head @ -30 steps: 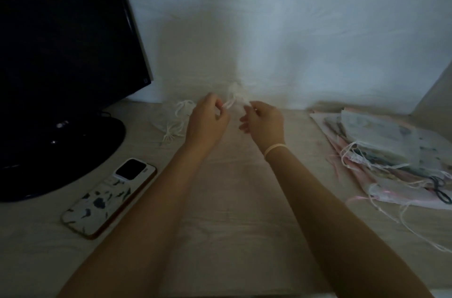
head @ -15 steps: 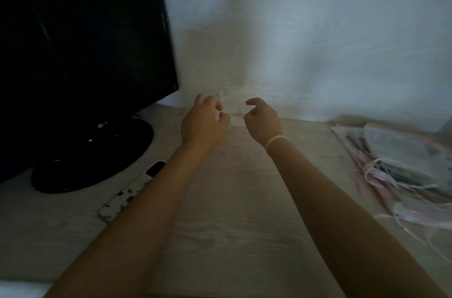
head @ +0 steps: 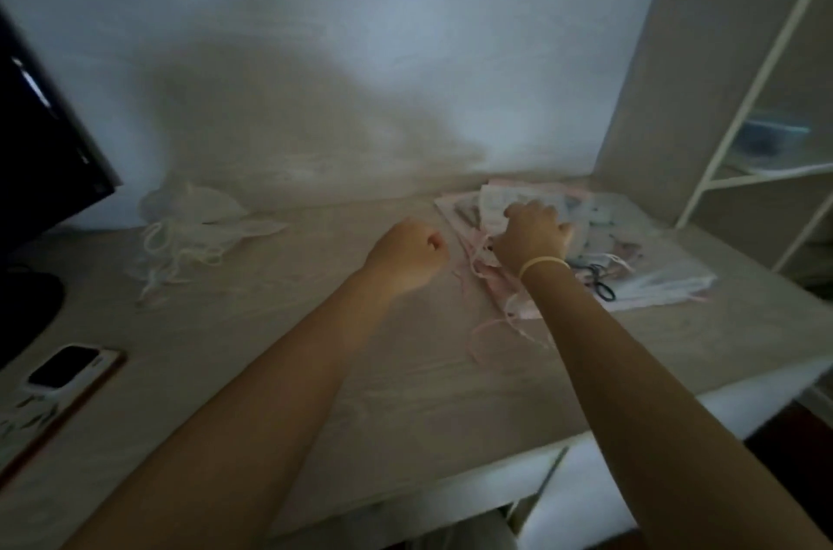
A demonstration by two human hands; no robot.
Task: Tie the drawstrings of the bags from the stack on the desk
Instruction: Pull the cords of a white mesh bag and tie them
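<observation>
Likely snag: right hand (head: 532,236) fingers are clamped on the top bag of the stack (head: 631,274) at 2 o'clock; tangled drawstrings (head: 491,330) may drag neighbours. Left hand (head: 408,254) is curled, empty.

1. Looks like a home desk corner, dim room, probably a bedroom or study: pale wood-grain desk (head: 279,360) pushed against a plain white wall (head: 405,30).
2. Black flat-screen monitor (head: 40,134) on the left, with a phone in a patterned case (head: 63,373) lying by it.
3. White metal-frame shelf unit (head: 739,107) on the right, pretty domestic stuff.
</observation>
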